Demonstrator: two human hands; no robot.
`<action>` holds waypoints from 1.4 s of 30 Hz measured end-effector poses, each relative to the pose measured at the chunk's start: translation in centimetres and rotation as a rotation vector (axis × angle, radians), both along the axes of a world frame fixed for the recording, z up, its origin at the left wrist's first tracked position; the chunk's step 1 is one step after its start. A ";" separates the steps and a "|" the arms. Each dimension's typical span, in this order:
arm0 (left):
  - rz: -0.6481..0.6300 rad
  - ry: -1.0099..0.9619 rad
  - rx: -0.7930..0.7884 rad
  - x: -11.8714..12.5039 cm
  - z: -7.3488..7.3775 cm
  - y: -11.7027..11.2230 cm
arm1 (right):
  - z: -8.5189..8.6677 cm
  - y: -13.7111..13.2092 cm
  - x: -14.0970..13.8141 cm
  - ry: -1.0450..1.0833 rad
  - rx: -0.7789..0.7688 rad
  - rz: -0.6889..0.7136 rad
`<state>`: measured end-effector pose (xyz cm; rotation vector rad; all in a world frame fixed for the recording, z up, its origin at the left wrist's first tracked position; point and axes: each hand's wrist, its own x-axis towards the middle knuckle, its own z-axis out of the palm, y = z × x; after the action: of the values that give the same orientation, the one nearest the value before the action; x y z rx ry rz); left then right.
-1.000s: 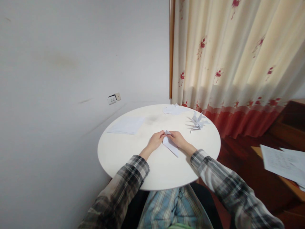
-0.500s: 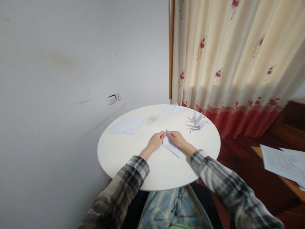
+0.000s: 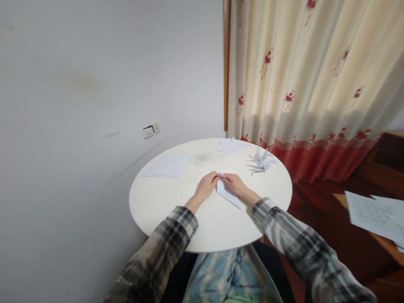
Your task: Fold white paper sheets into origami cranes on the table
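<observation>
A folded piece of white paper [image 3: 227,194] lies slanted over the middle of the round white table [image 3: 164,210]. At its far end, my left hand [image 3: 207,185] pinches the left side with closed fingers. Opposite it, my right hand [image 3: 234,183] is closed on the same paper, thumb and fingers at the upper fold. The fingertips of both hands nearly meet there and hide part of the fold. Beyond my right hand stand folded paper cranes [image 3: 261,160], close together; I cannot tell how many.
White paper sheets [image 3: 167,165] lie at the table's left. Smaller paper pieces [image 3: 227,145] sit at the far edge. A wall socket [image 3: 147,133] is behind the table, a flowered curtain [image 3: 290,75] at the right. Papers [image 3: 374,212] rest on wooden furniture at far right.
The paper's tip at my fingers has flattened and shows less above them. Its near end has swung slightly to the right. Both hands keep about the same place.
</observation>
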<state>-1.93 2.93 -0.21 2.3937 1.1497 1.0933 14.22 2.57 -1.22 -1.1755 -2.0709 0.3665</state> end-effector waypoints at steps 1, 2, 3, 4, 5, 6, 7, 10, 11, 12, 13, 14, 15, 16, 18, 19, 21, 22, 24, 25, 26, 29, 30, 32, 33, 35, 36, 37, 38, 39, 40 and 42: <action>0.007 0.007 0.006 0.0 0.0 0.0 | 0.0 0.0 0.0 0.002 0.000 0.002; 0.012 0.011 0.014 0.0 0.0 -0.1 | 0.0 0.0 0.0 0.002 0.000 0.002; 0.014 0.014 0.021 0.0 0.1 -0.1 | 0.0 0.0 0.0 0.002 0.001 0.000; 0.016 0.014 0.026 0.0 0.1 -0.2 | 0.0 0.0 0.0 0.003 0.002 -0.001; 0.020 0.015 0.028 0.0 0.1 -0.2 | 0.0 0.0 0.0 0.005 0.003 0.001; 0.024 0.015 0.028 0.0 0.2 -0.2 | 0.1 -0.1 -0.1 0.008 0.002 0.006; 0.029 0.015 0.029 0.0 0.2 -0.3 | 0.2 -0.2 -0.1 0.010 0.001 0.012; 0.048 -0.002 0.033 0.1 0.5 -0.5 | 0.5 -0.5 -0.2 0.004 -0.003 0.023; 0.054 -0.017 0.037 0.2 0.6 -0.6 | 0.7 -0.6 -0.3 0.000 -0.003 0.020; 0.060 -0.037 0.042 0.2 0.8 -0.7 | 0.7 -0.7 -0.3 -0.004 -0.003 0.017; 0.066 -0.056 0.047 0.3 0.9 -0.8 | 0.8 -0.7 -0.3 -0.008 -0.002 0.017; 0.072 -0.071 0.052 0.3 1.0 -0.8 | 0.8 -0.7 -0.3 -0.010 -0.002 0.020; 0.079 -0.080 0.057 0.3 1.0 -0.9 | 0.8 -0.7 -0.3 -0.010 -0.003 0.023; 0.084 -0.083 0.064 0.3 1.1 -0.9 | 0.8 -0.7 -0.3 -0.010 -0.003 0.026; 0.087 -0.074 0.081 0.3 1.0 -0.9 | 0.8 -0.7 -0.3 -0.006 -0.002 0.031; 0.084 -0.069 0.091 0.3 1.0 -0.9 | 0.7 -0.6 -0.2 -0.005 0.000 0.033; 0.078 -0.067 0.109 0.3 1.0 -1.0 | 0.7 -0.6 -0.2 0.000 0.007 0.036; 0.077 -0.070 0.114 0.3 1.0 -1.0 | 0.6 -0.6 -0.2 0.003 0.009 0.038; 0.082 -0.077 0.121 0.3 1.0 -1.1 | 0.6 -0.6 -0.2 0.012 0.011 0.041; 0.087 -0.081 0.122 0.3 1.0 -1.1 | 0.6 -0.6 -0.2 0.017 0.012 0.042; 0.092 -0.086 0.123 0.4 1.0 -1.1 | 0.6 -0.7 -0.2 0.019 0.012 0.042; 0.099 -0.111 0.139 0.4 1.0 -1.2 | 0.7 -0.7 -0.2 0.013 0.012 0.032; 0.097 -0.123 0.149 0.5 1.0 -1.2 | 0.6 -0.7 -0.3 0.007 0.013 0.026; 0.089 -0.143 0.176 0.5 0.9 -1.1 | 0.6 -0.6 -0.3 -0.003 0.015 0.016; 0.084 -0.149 0.188 0.5 0.9 -1.1 | 0.5 -0.6 -0.3 -0.007 0.016 0.013; 0.082 -0.157 0.204 0.4 0.8 -1.1 | 0.5 -0.6 -0.3 -0.010 0.018 0.011; 0.084 -0.159 0.208 0.4 0.8 -1.1 | 0.5 -0.5 -0.3 -0.010 0.019 0.011; 0.086 -0.158 0.212 0.4 0.8 -1.1 | 0.5 -0.5 -0.3 -0.010 0.019 0.011; 0.088 -0.157 0.216 0.4 0.8 -1.1 | 0.4 -0.5 -0.3 -0.009 0.019 0.012; 0.090 -0.156 0.225 0.4 0.8 -1.2 | 0.4 -0.5 -0.3 -0.005 0.019 0.016; 0.090 -0.155 0.237 0.4 0.8 -1.2 | 0.4 -0.5 -0.3 -0.001 0.019 0.024; 0.089 -0.155 0.268 0.4 0.9 -1.2 | 0.3 -0.5 -0.3 0.009 0.023 0.040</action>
<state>-1.53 1.76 0.65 2.4153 1.1291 1.5198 13.91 2.12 -0.93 -1.1186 -2.0881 0.3646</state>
